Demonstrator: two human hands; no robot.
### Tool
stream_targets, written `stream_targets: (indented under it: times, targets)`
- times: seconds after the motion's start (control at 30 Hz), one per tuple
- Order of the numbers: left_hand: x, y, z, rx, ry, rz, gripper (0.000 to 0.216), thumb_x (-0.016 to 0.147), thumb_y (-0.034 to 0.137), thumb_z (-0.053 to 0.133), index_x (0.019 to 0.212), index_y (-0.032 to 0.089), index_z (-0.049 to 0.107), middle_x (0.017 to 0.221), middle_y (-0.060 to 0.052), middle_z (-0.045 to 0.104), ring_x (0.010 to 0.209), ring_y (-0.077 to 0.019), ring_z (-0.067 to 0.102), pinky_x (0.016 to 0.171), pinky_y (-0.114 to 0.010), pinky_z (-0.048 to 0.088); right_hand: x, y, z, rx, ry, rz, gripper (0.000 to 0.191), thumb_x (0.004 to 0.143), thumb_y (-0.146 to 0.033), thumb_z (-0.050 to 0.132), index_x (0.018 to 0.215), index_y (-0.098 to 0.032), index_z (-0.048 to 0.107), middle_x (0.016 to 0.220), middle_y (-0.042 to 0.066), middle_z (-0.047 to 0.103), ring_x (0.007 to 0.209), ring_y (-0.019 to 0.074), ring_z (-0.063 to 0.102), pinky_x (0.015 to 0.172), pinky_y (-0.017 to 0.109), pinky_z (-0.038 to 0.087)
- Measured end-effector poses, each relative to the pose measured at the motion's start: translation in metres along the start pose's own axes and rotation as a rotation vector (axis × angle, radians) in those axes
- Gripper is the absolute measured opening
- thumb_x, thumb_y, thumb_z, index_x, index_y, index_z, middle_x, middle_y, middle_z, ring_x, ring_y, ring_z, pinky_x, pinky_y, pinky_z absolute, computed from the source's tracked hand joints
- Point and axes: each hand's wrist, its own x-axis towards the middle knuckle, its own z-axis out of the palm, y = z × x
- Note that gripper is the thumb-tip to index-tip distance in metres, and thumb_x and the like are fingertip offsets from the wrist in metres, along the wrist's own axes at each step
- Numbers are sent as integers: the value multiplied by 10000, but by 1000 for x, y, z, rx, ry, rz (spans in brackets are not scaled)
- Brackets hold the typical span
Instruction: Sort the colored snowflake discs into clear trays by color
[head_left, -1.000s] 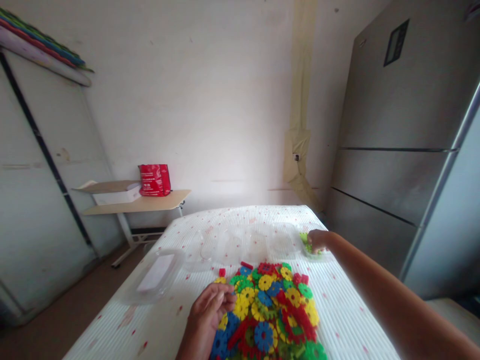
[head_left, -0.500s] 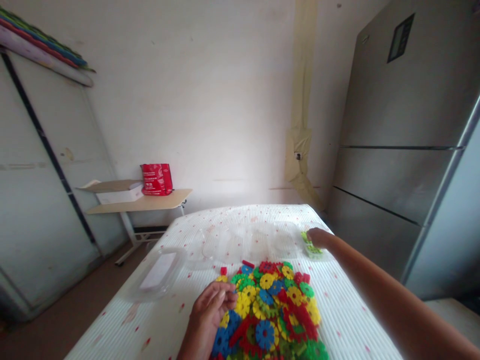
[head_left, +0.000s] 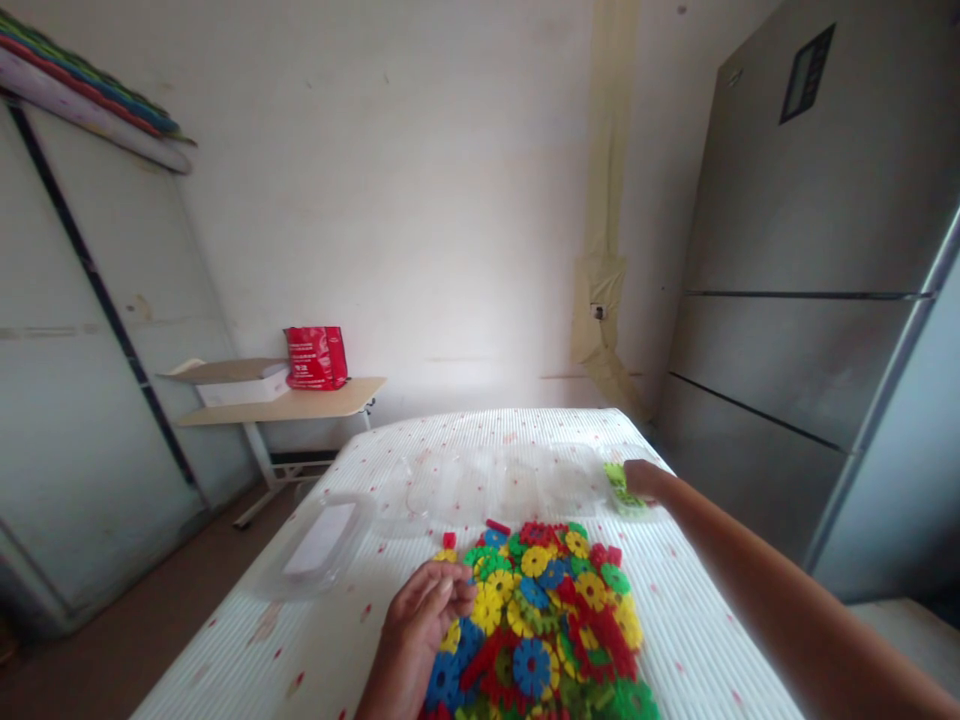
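Observation:
My left hand point(head_left: 425, 618) is at the left edge of a heap of notched plastic discs point(head_left: 534, 590) in yellow, blue, red and green. Its fingers are curled in with the thumb against them; anything between them is hidden. Out to the far right reaches my right hand point(head_left: 642, 480), over a clear plastic container point(head_left: 628, 512). Light green pieces point(head_left: 616, 476) lie in that container beside the hand. The right fingers are mostly hidden, so whether they grip a piece cannot be seen.
More clear containers point(head_left: 457, 490) stand in a row behind the heap. A clear lidded box with a white label point(head_left: 321, 540) lies at the left on the patterned tablecloth point(head_left: 247, 640). Beyond are a side table point(head_left: 322, 402) with a red bag point(head_left: 316, 358), and a refrigerator point(head_left: 787, 340).
My right hand has shifted slightly to the right over the light green pieces, leaving more of them in sight. My left hand has kept its curled pose beside the heap.

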Motion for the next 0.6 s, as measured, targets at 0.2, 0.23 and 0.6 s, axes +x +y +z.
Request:
stream_targets:
  times: [0.2, 0.23, 0.6]
  targets:
    - [-3, 8, 8, -10, 47, -1, 257, 631, 354, 734, 744, 137, 656, 832, -77, 677, 721, -191, 625, 679, -307, 482, -10, -6, -17, -61, 153, -25, 304, 889, -311, 537, 1141, -141, 541, 1128, 85, 575, 949, 196, 587, 798, 392, 500]
    - [-3, 8, 8, -8, 61, 13, 261, 627, 358, 733, 740, 136, 654, 831, -79, 679, 712, -190, 623, 670, -305, 479, -14, -8, -22, -63, 201, -41, 288, 894, -275, 523, 1137, -123, 544, 1112, 106, 587, 948, 210, 592, 786, 383, 496]
    - [-2, 13, -7, 435, 288, 236, 301, 678, 452, 659, 718, 155, 639, 539, 9, 559, 526, -124, 483, 502, -203, 362, -130, -33, -17, 349, 390, -686, 174, 781, -187, 448, 826, -187, 616, 734, 22, 667, 625, 134, 584, 586, 215, 407]
